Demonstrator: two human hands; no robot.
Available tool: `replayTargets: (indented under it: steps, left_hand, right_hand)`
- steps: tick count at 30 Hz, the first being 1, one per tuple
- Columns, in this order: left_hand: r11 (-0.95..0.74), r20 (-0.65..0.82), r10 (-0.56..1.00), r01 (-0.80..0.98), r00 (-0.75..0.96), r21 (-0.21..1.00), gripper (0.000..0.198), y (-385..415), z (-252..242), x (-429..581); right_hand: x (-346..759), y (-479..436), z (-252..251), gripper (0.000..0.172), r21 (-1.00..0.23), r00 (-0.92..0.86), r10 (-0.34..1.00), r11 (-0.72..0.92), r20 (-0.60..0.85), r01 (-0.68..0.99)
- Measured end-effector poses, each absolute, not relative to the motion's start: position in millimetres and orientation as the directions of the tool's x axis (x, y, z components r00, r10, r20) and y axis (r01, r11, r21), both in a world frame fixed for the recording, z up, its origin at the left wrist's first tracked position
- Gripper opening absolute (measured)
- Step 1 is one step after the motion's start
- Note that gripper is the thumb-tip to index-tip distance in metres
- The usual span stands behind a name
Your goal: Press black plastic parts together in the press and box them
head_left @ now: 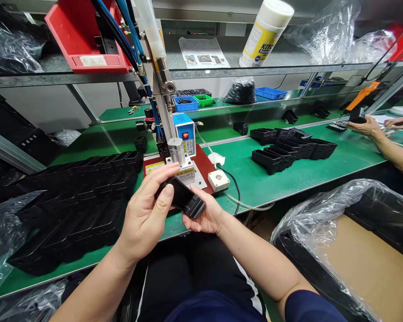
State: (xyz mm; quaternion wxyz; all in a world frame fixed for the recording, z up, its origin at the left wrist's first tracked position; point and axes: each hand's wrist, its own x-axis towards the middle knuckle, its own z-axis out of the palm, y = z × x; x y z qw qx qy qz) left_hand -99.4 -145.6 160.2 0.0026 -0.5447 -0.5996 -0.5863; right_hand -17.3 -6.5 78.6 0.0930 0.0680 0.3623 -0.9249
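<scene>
Right in the middle, one small black plastic part (184, 199) is held by both hands, just in front of the little press machine (177, 154). The left hand (146, 219) wraps its fingers over the top and its thumb presses on the near side. The right hand (206, 217) cups the part from below, fingers closed on it — so both hands grip the same piece. Part of it is hidden behind the left fingers, so its full shape is hard to tell.

Just behind the part sits one red base plate (204, 163) with one silver cylinder (175, 150) and one blue box (184, 134) with a red switch. One small white block (218, 180) with a hole lies beside it, with a black cable (235, 190) running off.

To the left lies a big pile of black trays (77, 210) — too many and too dark to count. To the right, on the green table (289, 176), is a smaller bunch of black parts (289, 150), also hard to count.

Up on the shelf stand one red bin (83, 36) and one white and yellow bottle (265, 33), whose label is cut off.

At the far right, another person's two hands (369, 127) work near an orange tool (364, 96). At the bottom right, one cardboard box (366, 264) is lined with clear plastic.
</scene>
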Motion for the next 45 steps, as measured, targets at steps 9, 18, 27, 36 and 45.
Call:
replayTargets:
  steps: [9,18,27,36,45]
  left_hand:
    - [-0.322,0.542,0.598,0.442,-0.591,0.837,0.031,-143,147,-109]
    - [-0.185,0.434,0.54,0.401,-0.721,0.897,0.038,-95,148,-162]
    - [-0.28,0.599,0.431,0.531,-0.674,0.799,0.033,-27,157,-216]
    - [-0.219,0.582,0.417,0.545,-0.698,0.81,0.036,-27,141,-206]
    - [-0.163,0.622,0.338,0.607,-0.706,0.778,0.032,-21,140,-199]
  right_hand:
    - [-14,-10,89,0.067,-0.863,-0.961,0.249,-0.505,-0.118,-0.025]
    - [-33,30,132,0.039,-0.778,-0.645,0.457,0.49,0.613,-0.393]
    - [-82,77,152,0.027,-0.576,-0.52,0.372,0.756,0.769,-0.312]
    - [-84,83,120,0.024,-0.65,-0.535,0.414,0.653,0.736,-0.389]
    - [-85,89,122,0.038,-0.715,-0.56,0.491,0.634,0.667,-0.296]
